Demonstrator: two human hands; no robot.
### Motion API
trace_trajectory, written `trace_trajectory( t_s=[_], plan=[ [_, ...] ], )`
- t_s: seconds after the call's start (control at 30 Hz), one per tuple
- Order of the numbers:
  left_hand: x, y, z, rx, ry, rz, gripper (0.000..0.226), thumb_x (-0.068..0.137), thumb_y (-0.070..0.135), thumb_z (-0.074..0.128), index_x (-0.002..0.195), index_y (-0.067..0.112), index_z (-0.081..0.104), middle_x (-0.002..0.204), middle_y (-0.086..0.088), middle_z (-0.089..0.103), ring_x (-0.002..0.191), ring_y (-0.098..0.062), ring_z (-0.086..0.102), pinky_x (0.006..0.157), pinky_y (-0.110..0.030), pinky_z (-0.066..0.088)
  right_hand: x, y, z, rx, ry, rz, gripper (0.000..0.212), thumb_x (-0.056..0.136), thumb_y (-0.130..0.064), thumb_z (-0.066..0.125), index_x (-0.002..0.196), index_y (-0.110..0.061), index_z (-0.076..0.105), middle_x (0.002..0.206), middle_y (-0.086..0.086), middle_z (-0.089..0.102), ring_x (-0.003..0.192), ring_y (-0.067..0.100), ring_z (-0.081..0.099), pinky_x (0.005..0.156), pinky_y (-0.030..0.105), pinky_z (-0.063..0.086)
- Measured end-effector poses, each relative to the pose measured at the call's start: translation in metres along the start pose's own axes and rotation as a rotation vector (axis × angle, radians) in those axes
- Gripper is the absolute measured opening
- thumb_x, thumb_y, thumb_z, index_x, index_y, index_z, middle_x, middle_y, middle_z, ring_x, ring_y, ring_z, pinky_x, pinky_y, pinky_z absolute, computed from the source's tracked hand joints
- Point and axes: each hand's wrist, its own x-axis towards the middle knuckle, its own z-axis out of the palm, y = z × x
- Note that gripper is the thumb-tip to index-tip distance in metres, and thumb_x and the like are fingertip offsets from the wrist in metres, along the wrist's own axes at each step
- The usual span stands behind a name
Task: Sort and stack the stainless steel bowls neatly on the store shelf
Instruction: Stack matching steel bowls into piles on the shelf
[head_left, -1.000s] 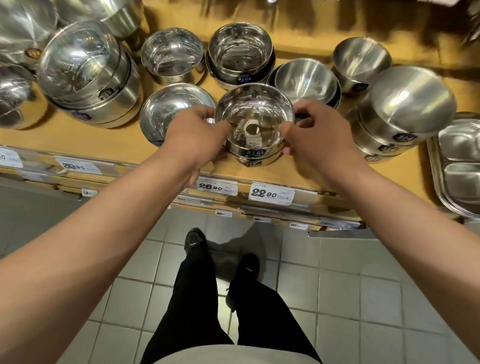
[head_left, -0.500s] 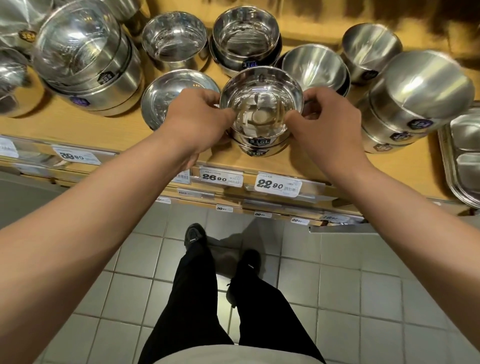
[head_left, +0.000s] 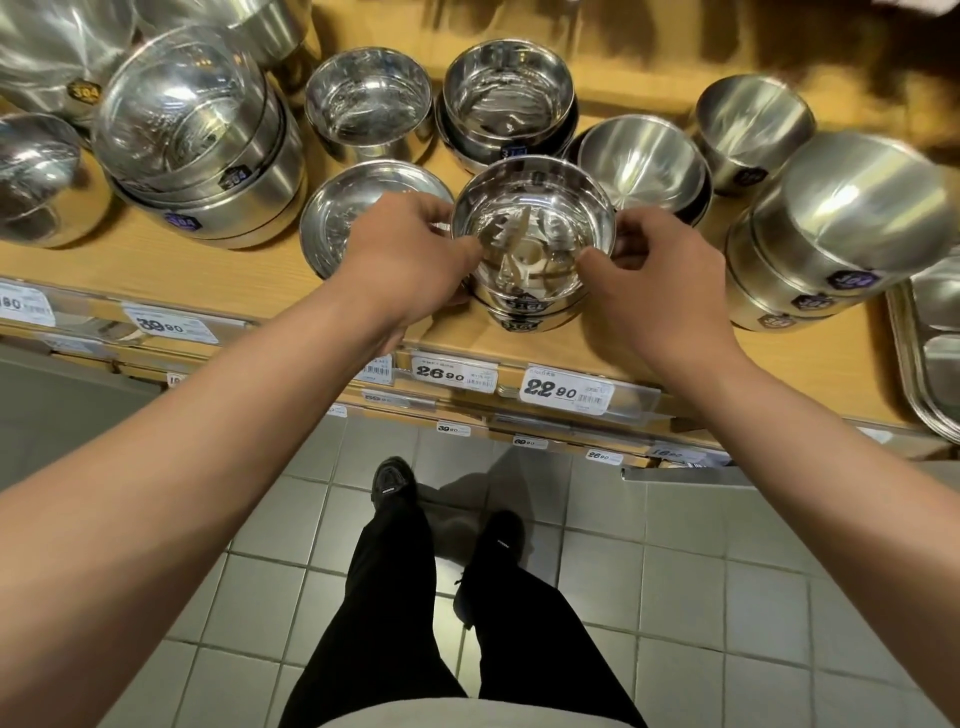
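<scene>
Both hands work at the shelf's front edge (head_left: 249, 270). Left hand (head_left: 410, 260) and right hand (head_left: 654, 280) clasp the shiny bowl (head_left: 535, 234) by its sides, seated on a short stack (head_left: 522, 317) of matching bowls. Just left, a shallow dish (head_left: 332, 223) sits alone. Farther back, single bowls and uneven stacks remain; the right-hand pile (head_left: 831, 244) leans. Judging by this, sorting is partly done.

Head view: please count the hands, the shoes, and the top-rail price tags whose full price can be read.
Hands: 2, left hand and right hand
Shoes: 2
Readable price tags: 3
Total: 7
</scene>
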Motion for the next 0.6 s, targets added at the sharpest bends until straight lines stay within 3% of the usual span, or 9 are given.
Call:
trace_trajectory(
  t_s=[0.1, 0.27, 0.4, 0.47, 0.5, 0.6],
  plan=[
    [0.000, 0.000, 0.000, -0.023, 0.001, -0.010, 0.012, 0.087, 0.006, 0.072, 0.090, 0.017, 0.074, 0.089, -0.009, 0.076, 0.083, -0.030, 0.076, 0.075, -0.047, 0.064, 0.001, 0.000, -0.001, 0.033, -0.028, 0.025, 0.014, 0.091, -0.029, 0.067, 0.097, -0.025, 0.056, 0.073, -0.017, 0.054, 0.065, -0.005, 0.047, 0.059, 0.000, 0.035],
    [-0.002, 0.000, -0.001, -0.016, 0.002, -0.014, 0.013, 0.086, 0.007, 0.074, 0.093, 0.018, 0.073, 0.089, -0.012, 0.076, 0.085, -0.035, 0.076, 0.083, -0.052, 0.062, 0.002, 0.003, -0.002, 0.125, -0.075, 0.091, 0.018, 0.090, -0.029, 0.070, 0.102, -0.023, 0.059, 0.081, -0.013, 0.058, 0.070, -0.001, 0.051, 0.061, 0.006, 0.038],
    [-0.007, 0.007, -0.008, -0.017, -0.044, -0.042, 0.026, 0.082, 0.021, 0.072, 0.107, 0.012, 0.072, 0.100, -0.012, 0.075, 0.098, -0.034, 0.073, 0.093, -0.053, 0.057, 0.001, 0.002, -0.008, 0.217, -0.146, 0.166, 0.016, 0.091, -0.033, 0.069, 0.101, -0.021, 0.063, 0.088, 0.002, 0.068, 0.077, 0.019, 0.062, 0.073, 0.037, 0.052],
    [-0.006, 0.012, -0.017, 0.016, -0.002, -0.046, 0.035, 0.082, 0.031, 0.069, 0.111, 0.012, 0.070, 0.101, -0.008, 0.073, 0.098, -0.029, 0.070, 0.093, -0.052, 0.057, 0.002, 0.000, -0.015, 0.263, -0.121, 0.214, 0.020, 0.091, -0.034, 0.068, 0.108, -0.023, 0.065, 0.092, 0.001, 0.070, 0.087, 0.023, 0.067, 0.080, 0.041, 0.054],
    [-0.004, 0.014, -0.022, 0.034, 0.043, -0.035, 0.027, 0.085, 0.030, 0.068, 0.106, 0.014, 0.071, 0.097, -0.007, 0.073, 0.092, -0.027, 0.069, 0.091, -0.051, 0.058, 0.003, 0.000, -0.019, 0.287, -0.093, 0.234, 0.020, 0.091, -0.034, 0.067, 0.109, -0.024, 0.065, 0.091, -0.003, 0.070, 0.088, 0.019, 0.068, 0.080, 0.039, 0.054],
    [0.004, 0.022, -0.035, 0.037, 0.119, 0.009, 0.009, 0.093, 0.019, 0.063, 0.091, 0.014, 0.070, 0.081, -0.004, 0.071, 0.077, -0.028, 0.066, 0.076, -0.041, 0.058, 0.007, -0.005, -0.031, 0.273, -0.007, 0.216, 0.011, 0.093, -0.032, 0.063, 0.104, -0.031, 0.065, 0.083, -0.014, 0.066, 0.073, -0.008, 0.060, 0.065, 0.011, 0.044]
  ],
)
